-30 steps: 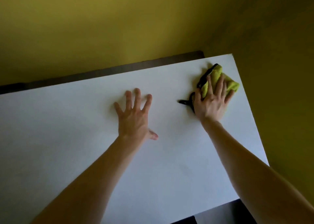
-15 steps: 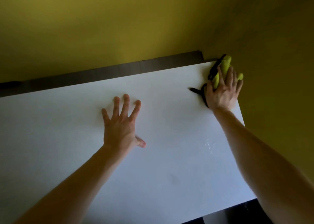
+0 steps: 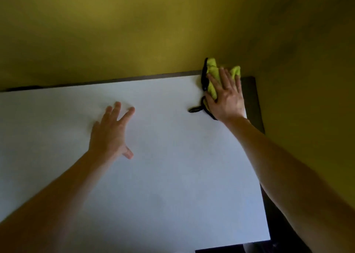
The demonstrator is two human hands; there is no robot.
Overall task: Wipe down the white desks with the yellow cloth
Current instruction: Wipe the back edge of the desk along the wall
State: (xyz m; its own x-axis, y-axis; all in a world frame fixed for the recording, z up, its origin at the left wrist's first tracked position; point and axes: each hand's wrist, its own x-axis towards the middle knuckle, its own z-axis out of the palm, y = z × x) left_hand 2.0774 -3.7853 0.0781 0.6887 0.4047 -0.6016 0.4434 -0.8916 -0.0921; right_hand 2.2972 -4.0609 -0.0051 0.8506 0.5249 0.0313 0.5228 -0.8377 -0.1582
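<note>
A white desk fills most of the head view. The yellow cloth, edged in black with a black loop trailing left, lies bunched at the desk's far right corner against the wall. My right hand lies flat on the cloth with straight fingers, pressing it onto the desktop. My left hand rests flat on the bare desk left of centre, fingers spread, holding nothing.
A yellow wall rises directly behind the desk and wraps round on the right. A dark strip runs between the desk's right edge and the wall. Dark floor shows below the near right corner.
My right hand has pushed the cloth along the right edge to the far corner, where it now bunches against the wall. My left hand stays flat on the desk.
</note>
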